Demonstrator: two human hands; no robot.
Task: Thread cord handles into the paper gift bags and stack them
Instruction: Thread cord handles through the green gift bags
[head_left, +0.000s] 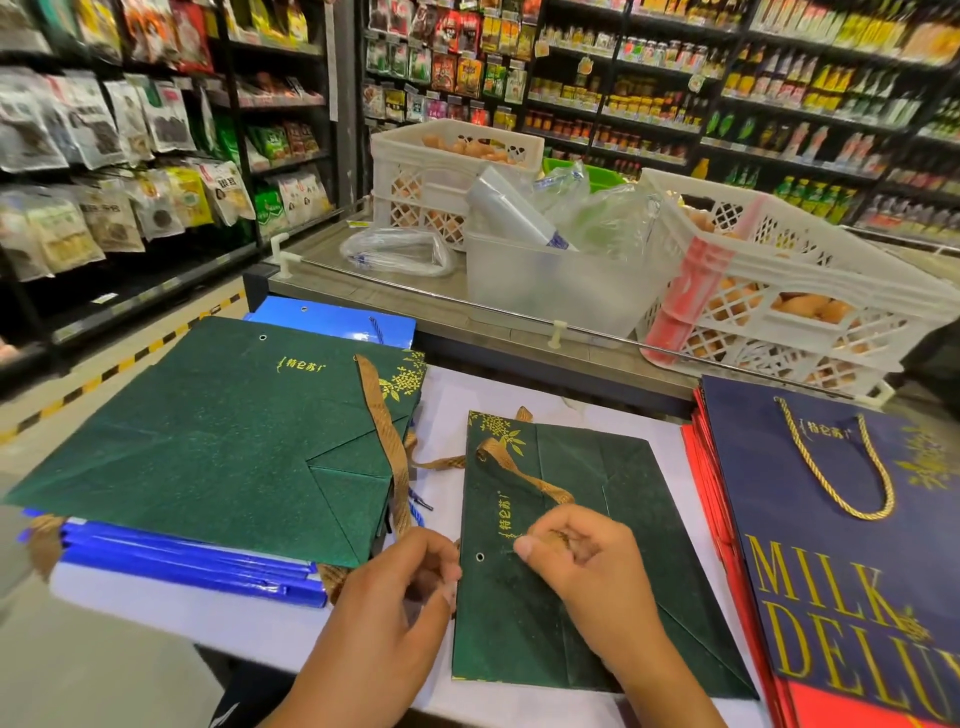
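A flat dark green gift bag (597, 525) lies on the white table in front of me. A gold ribbon cord (524, 475) runs from its far eyelet toward my right hand (587, 561), which pinches the cord's end just right of the near eyelet (479, 557). My left hand (410, 582) grips the bag's left edge beside that eyelet. To the left lies a stack of green and blue bags (218, 447), with a gold cord (387, 441) draped over its top bag.
A pile of navy and red bags (841, 545) with a twisted gold handle lies at the right. Behind the table stand a clear plastic bin (550, 291) and white crates of eggs (779, 291). Stocked store shelves surround the area.
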